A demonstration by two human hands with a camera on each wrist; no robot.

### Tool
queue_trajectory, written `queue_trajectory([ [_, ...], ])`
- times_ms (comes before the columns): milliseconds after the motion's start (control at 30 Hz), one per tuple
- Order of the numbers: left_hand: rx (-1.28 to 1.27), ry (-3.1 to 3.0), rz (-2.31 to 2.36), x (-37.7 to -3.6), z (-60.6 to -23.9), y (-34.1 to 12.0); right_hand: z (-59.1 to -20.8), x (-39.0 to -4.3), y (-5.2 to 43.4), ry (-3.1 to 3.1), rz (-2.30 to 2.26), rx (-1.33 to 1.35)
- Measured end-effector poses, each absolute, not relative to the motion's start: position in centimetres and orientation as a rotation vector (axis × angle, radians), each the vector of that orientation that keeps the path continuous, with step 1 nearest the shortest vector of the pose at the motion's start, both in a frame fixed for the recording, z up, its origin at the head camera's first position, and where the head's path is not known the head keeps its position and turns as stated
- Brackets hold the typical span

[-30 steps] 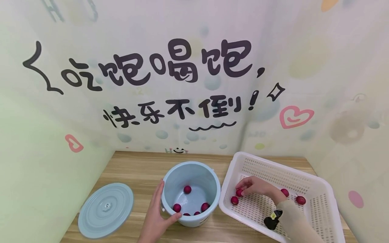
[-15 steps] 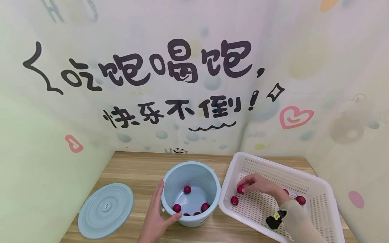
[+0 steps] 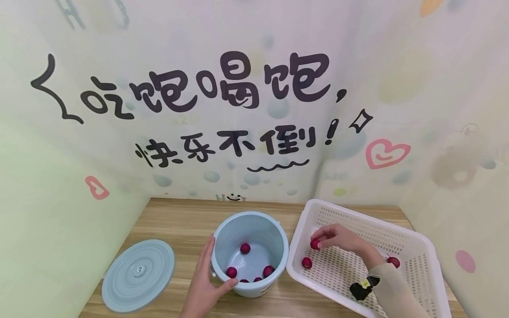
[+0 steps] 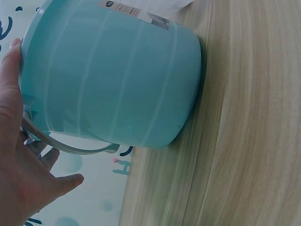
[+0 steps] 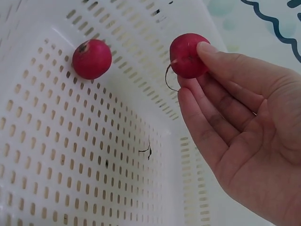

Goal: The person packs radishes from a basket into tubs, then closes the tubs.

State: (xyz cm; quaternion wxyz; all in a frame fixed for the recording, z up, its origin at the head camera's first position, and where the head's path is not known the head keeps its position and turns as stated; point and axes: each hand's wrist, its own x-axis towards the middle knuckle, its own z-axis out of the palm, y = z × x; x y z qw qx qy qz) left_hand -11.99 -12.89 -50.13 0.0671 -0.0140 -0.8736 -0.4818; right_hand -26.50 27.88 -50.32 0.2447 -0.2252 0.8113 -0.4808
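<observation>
My left hand [image 3: 204,278] rests against the left side of a light blue bucket [image 3: 234,232], its thumb touching the near rim and its other fingers stretched along the outer wall. Several red radishes [image 3: 245,248] lie inside the bucket. Over the white basket, my right hand [image 3: 343,240] pinches a radish [image 5: 186,52] between thumb and fingertips; a thin root dangles from it in the right wrist view. Another radish [image 5: 92,59] lies on the basket floor near the left wall. A further radish [image 3: 393,262] sits at the right, partly behind the forearm.
The white perforated basket [image 3: 427,260] stands to the right of the bucket, close against it. A round light blue lid [image 3: 137,276] lies on the wooden table [image 3: 179,216] at the left. A printed wall [image 3: 254,185] rises behind. The bucket handle [image 4: 70,148] hangs down its side.
My right hand has lifted the pinched radish slightly and moved a little away from me, its forearm shifting right and covering a radish seen earlier. The left hand and bucket have stayed still.
</observation>
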Motion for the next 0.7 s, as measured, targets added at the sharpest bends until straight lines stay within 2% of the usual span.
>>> queue_trajectory([
  [700,-0.030,-2.636,-1.441,-12.0,-50.3,-12.9,-46.9,-25.4,25.7,2.189,-1.400,-0.740],
])
